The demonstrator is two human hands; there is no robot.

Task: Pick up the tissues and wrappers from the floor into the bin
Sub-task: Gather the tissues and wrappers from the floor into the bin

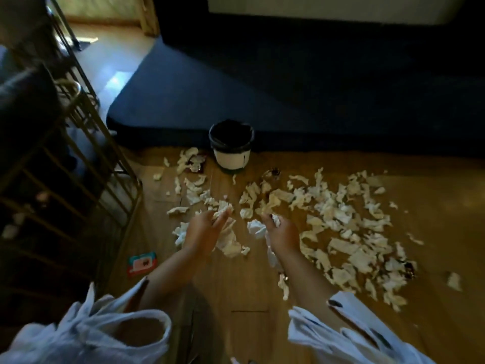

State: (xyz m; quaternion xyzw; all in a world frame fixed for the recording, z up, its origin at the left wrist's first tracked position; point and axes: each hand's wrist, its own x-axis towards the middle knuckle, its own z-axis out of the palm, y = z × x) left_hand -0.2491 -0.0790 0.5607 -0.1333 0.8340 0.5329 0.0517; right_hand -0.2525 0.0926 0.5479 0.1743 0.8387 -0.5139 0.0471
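Several crumpled white tissues point(338, 214) lie scattered across the wooden floor, most of them to the right. A few dark wrappers point(273, 173) show among them. The white bin point(231, 145) with a black liner stands upright beyond the mess, against a dark blue platform. My left hand point(203, 229) grips a bunch of tissues point(223, 207) low over the floor. My right hand point(282, 233) holds a wad of tissues point(258, 227), with more hanging below the palm. Both hands are about a forearm's length short of the bin.
A metal rack point(78, 158) with slanted bars stands at the left. A red and teal wipes packet point(141, 262) lies on the floor beside it. The dark blue platform point(288, 101) runs along the far side behind the bin. Bare wood floor point(249, 298) lies between my arms.
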